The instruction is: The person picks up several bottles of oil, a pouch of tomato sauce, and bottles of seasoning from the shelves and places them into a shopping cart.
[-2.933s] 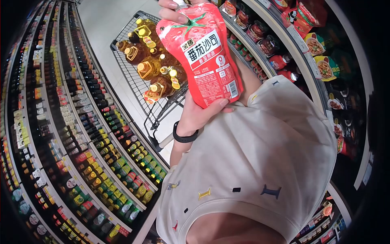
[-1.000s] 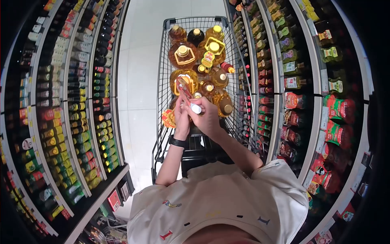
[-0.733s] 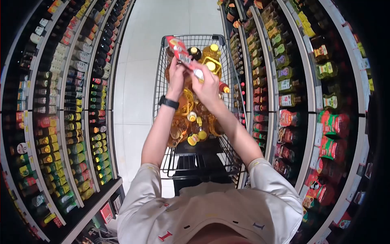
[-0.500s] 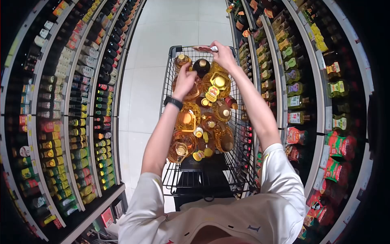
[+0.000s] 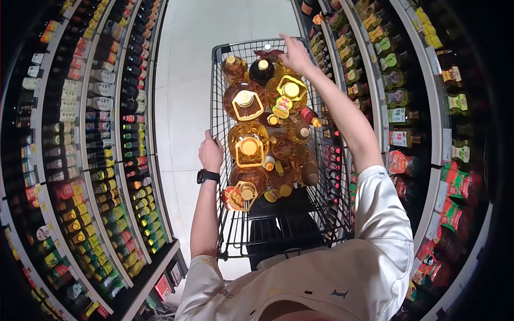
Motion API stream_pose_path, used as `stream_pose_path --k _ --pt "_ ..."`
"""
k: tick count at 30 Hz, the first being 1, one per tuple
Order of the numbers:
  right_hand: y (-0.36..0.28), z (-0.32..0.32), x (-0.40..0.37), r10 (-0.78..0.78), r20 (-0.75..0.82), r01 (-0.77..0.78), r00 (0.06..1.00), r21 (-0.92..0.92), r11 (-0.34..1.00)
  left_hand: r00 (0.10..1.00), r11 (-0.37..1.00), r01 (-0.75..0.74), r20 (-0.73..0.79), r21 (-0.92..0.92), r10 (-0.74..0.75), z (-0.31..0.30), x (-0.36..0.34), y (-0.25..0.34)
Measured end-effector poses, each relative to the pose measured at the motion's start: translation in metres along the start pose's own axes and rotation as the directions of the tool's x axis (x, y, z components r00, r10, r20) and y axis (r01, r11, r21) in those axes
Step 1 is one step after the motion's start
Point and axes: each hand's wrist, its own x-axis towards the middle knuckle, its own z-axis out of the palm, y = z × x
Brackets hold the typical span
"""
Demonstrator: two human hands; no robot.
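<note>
My left hand (image 5: pixel 211 152), with a dark watch on the wrist, is at the left side of the shopping cart (image 5: pixel 215 49). Its fingers curl down over the side rim. Above the far right corner of the cart, my right hand (image 5: pixel 297 55) is open with its fingers apart, holding nothing. Nearest to it, a bottle with a white cap and dark red label (image 5: pixel 267 53) lies against the far end. A dark bottle (image 5: pixel 262 72) and large oil bottles with yellow handles, including one at the left (image 5: pixel 248 147), stand in the cart.
Shelves of bottles line the left (image 5: pixel 101 101) and right (image 5: pixel 393 96) of the aisle. Pale floor tiles (image 5: pixel 184 107) run along the cart's left. A small red-capped bottle (image 5: pixel 310 116) leans near the cart's right wall. A black bag-like item (image 5: pixel 284 206) is at the near end.
My left hand has moved from above the bottles out to the cart's left side. My right hand has let go of the red-labelled bottle, which now lies at the far end.
</note>
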Motion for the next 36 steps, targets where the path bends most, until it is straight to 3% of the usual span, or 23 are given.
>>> stream_pose_path --k 2,5,6,7,8,9,10,11,12,14,16,18,20,21,23,26,28,32,36 --pt "0.004 -0.030 -0.046 -0.132 0.027 0.134 0.991 -0.046 0.990 1.000 0.999 -0.027 0.000 -0.018 0.027 -0.001 0.008 0.001" --pt "0.018 -0.083 -0.147 -0.105 -0.035 0.098 0.994 -0.151 0.984 0.999 0.998 -0.045 0.026 -0.046 0.046 0.002 0.024 0.003" --pt "0.023 -0.101 -0.183 -0.068 -0.073 0.051 0.995 -0.219 0.975 0.998 0.996 -0.061 0.024 -0.059 0.063 0.004 0.031 0.004" --pt "0.024 -0.120 -0.219 0.110 -0.044 -0.115 0.993 -0.138 0.984 0.998 0.996 -0.055 0.018 -0.068 0.056 0.006 0.039 0.005" --pt "0.035 -0.133 -0.261 0.129 -0.062 -0.140 0.990 -0.214 0.967 0.998 0.996 -0.050 0.019 -0.075 0.052 0.010 0.046 0.007" --pt "0.029 -0.151 -0.297 0.321 0.093 -0.289 0.942 -0.255 0.923 0.999 0.993 -0.040 0.029 -0.111 0.043 0.012 0.056 0.006" --pt "0.022 -0.168 -0.331 0.508 0.223 -0.433 0.832 -0.310 0.846 0.998 0.990 -0.050 0.024 -0.132 0.054 0.013 0.064 0.007" --pt "0.020 -0.179 -0.367 0.582 0.340 -0.499 0.739 -0.303 0.812 0.998 0.992 -0.036 0.052 -0.123 0.043 0.011 0.073 0.013" --pt "0.017 -0.185 -0.394 0.635 0.451 -0.566 0.627 -0.296 0.769 0.996 0.994 -0.025 0.081 -0.109 0.034 0.008 0.082 0.017" --pt "-0.034 -0.228 -0.391 0.618 0.736 -0.711 0.275 -0.277 0.646 0.996 0.997 -0.042 0.072 -0.068 0.047 0.008 0.101 0.022" --pt "-0.044 -0.211 -0.426 0.596 0.637 -0.670 0.488 -0.163 0.724 0.990 0.987 -0.003 0.141 -0.158 0.026 0.029 0.134 0.009" --pt "-0.060 -0.199 -0.411 0.699 0.542 -0.685 0.466 -0.278 0.673 0.985 0.986 -0.156 0.071 -0.055 0.160 0.022 0.148 0.023" --pt "-0.051 -0.182 -0.408 0.690 0.401 -0.654 0.602 -0.247 0.715 0.985 0.999 -0.025 0.172 -0.029 0.030 0.025 0.176 0.031" --pt "-0.045 -0.169 -0.410 0.654 0.232 -0.618 0.720 -0.215 0.756 0.984 0.998 -0.058 0.167 -0.023 0.061 0.015 0.177 0.050" --pt "-0.036 -0.167 -0.391 0.666 0.231 -0.634 0.710 -0.201 0.746 0.999 0.991 -0.021 0.046 0.131 0.015 -0.010 0.167 0.079" --pt "-0.028 -0.166 -0.365 0.669 0.261 -0.642 0.696 -0.192 0.742 0.993 0.989 -0.115 -0.011 0.089 0.117 -0.012 0.154 0.094" --pt "-0.024 -0.172 -0.347 0.728 0.256 -0.728 0.637 -0.112 0.676 0.990 0.962 -0.139 0.045 0.237 0.132 -0.021 0.114 0.107" --pt "-0.004 -0.172 -0.305 0.755 0.221 -0.742 0.618 -0.154 0.653 0.974 0.961 -0.214 0.113 0.175 0.196 -0.021 0.119 0.091" --pt "0.018 -0.167 -0.274 0.757 0.231 -0.730 0.611 -0.204 0.652 0.970 0.958 -0.241 0.042 0.152 0.238 -0.017 0.144 0.103"
